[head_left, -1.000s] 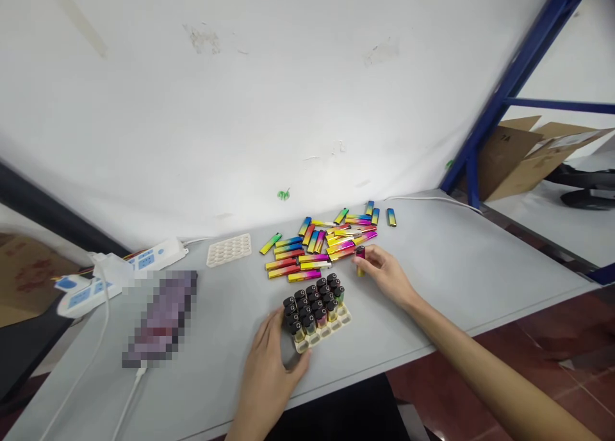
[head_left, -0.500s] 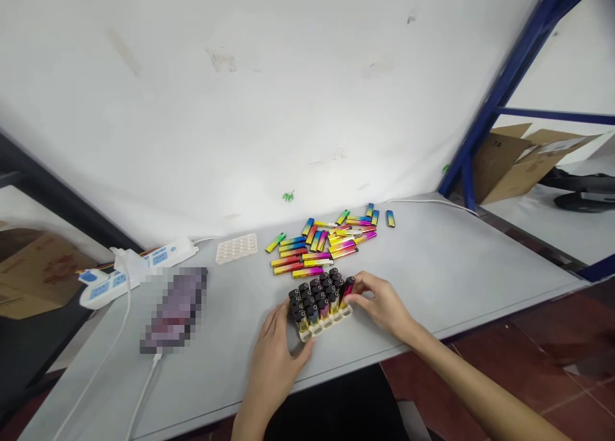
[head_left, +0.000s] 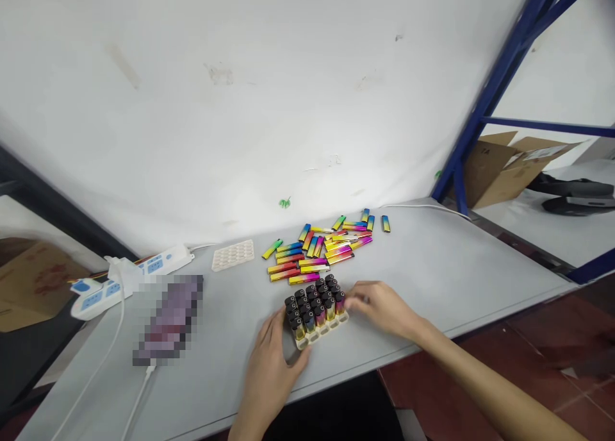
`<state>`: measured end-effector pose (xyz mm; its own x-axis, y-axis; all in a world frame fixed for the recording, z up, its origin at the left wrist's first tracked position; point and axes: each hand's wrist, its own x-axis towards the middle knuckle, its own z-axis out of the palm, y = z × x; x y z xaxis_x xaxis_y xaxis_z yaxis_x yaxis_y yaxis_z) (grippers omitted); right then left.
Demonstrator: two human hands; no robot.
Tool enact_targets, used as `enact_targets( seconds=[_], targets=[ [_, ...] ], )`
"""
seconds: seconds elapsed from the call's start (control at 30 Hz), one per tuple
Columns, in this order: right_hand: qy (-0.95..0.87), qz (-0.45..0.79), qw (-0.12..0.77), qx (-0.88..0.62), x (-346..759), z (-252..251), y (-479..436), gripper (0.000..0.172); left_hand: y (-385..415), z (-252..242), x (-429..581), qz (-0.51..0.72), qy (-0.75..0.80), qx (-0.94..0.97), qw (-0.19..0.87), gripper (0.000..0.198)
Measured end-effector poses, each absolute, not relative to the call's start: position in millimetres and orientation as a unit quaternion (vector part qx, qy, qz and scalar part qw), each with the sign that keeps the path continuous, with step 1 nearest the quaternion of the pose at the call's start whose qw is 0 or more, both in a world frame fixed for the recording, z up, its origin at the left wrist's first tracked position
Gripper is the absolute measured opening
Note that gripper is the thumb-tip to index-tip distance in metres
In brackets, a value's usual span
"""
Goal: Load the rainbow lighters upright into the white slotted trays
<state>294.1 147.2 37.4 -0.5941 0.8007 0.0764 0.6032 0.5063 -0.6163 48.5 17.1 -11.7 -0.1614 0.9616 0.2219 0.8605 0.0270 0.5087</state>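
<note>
A cream tray [head_left: 318, 339] on the grey table holds several upright lighters [head_left: 314, 302] with black caps. My left hand [head_left: 270, 365] grips the tray's near left corner, thumb along its front rim. My right hand [head_left: 380, 307] is just to the right of the tray, fingertips close to the lighters at its right edge. Those fingers are smeared by motion and I see no lighter in them. A loose pile of rainbow-coloured lighters [head_left: 323, 250] lies flat behind the tray.
An empty cream tray [head_left: 233, 256] lies at the back left, beside white power strips [head_left: 131, 276]. A pixelated dark object [head_left: 168, 319] with a white cable [head_left: 138, 399] lies on the left. A blue rack post [head_left: 485, 101] and a cardboard box [head_left: 504, 162] stand at the right.
My right hand carried a lighter from the pile to the tray's right edge, and now rests beside the tray without it showing. My left hand stayed on the tray.
</note>
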Motion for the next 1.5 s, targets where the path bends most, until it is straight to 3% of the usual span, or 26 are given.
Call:
enact_targets(
  seconds=[0.1,0.23,0.33,0.5,0.6,0.73,0.97,1.13,1.27,1.37,1.5],
  targets=[
    [-0.784,0.232,0.231,-0.528,301.0,33.3,180.7,0.058,17.7,-11.2,48.4,0.273,0.711,0.641,0.096,0.064],
    [-0.750,0.089,0.211,-0.620,300.3,25.9,231.5,0.046,16.7,-10.4,48.9,0.277,0.711,0.639,0.097,0.065],
    [-0.749,0.079,0.179,-0.634,296.1,19.4,252.1,0.044,15.2,-11.5,49.1,0.278,0.715,0.633,0.100,0.066],
    [-0.719,0.074,0.203,-0.661,298.7,8.3,252.2,0.032,14.9,-15.0,47.9,0.288,0.715,0.629,0.098,0.067],
    [-0.714,0.105,0.236,-0.650,308.6,1.8,250.5,0.025,15.7,-14.8,47.2,0.286,0.716,0.631,0.090,0.065],
    [-0.693,0.174,0.302,-0.631,318.0,-2.0,253.8,0.040,16.6,-11.9,47.3,0.270,0.720,0.631,0.100,0.063],
    [-0.651,0.303,0.421,-0.554,310.6,8.9,246.1,0.033,15.5,-11.4,47.8,0.246,0.735,0.623,0.107,0.067],
    [-0.672,0.299,0.429,-0.523,304.6,11.4,235.3,0.030,14.2,-8.1,49.2,0.244,0.737,0.618,0.122,0.067],
    [-0.680,0.301,0.437,-0.506,300.9,6.6,235.3,0.043,14.8,-7.2,49.8,0.244,0.738,0.617,0.121,0.066],
    [-0.666,0.351,0.444,-0.486,298.7,4.0,236.3,0.039,15.2,-9.1,49.4,0.247,0.737,0.617,0.120,0.067],
    [-0.622,0.438,0.475,-0.442,295.6,5.3,233.6,0.047,15.1,-10.9,48.6,0.249,0.736,0.618,0.121,0.068]
  ],
)
